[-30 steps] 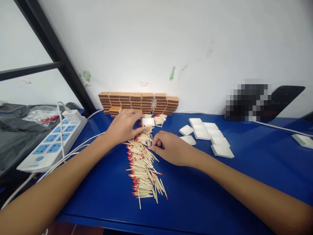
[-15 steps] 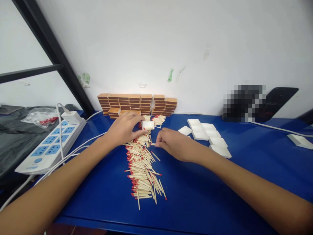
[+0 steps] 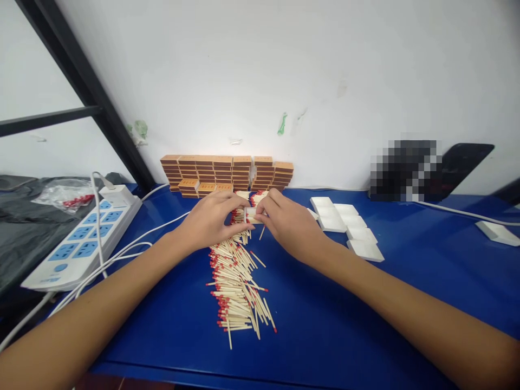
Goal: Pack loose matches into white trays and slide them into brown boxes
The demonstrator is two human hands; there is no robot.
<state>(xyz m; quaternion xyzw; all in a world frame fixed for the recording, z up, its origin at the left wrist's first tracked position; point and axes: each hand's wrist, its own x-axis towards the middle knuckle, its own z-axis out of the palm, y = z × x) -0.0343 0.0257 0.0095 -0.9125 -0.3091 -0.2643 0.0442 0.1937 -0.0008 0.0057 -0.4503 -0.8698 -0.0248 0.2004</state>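
My left hand [image 3: 211,218] holds a small white matchbox tray [image 3: 252,215] by its left end, just above the far end of the match pile [image 3: 235,281]. My right hand [image 3: 289,221] meets it from the right, fingers pinched at the tray, apparently on a few matches, though they are too small to make out clearly. Red-tipped matches lie in a long heap on the blue table [image 3: 365,314], running from my hands toward me.
Stacked orange matchboxes [image 3: 227,172] line the wall behind my hands. Several white empty trays [image 3: 349,225] lie to the right. A white and blue power strip [image 3: 83,238] with cables sits at the left, and a dark tablet [image 3: 467,162] leans on the wall at the right.
My right hand rose from the match pile and moved up and left to the white tray held by my left hand. My left hand barely shifted.
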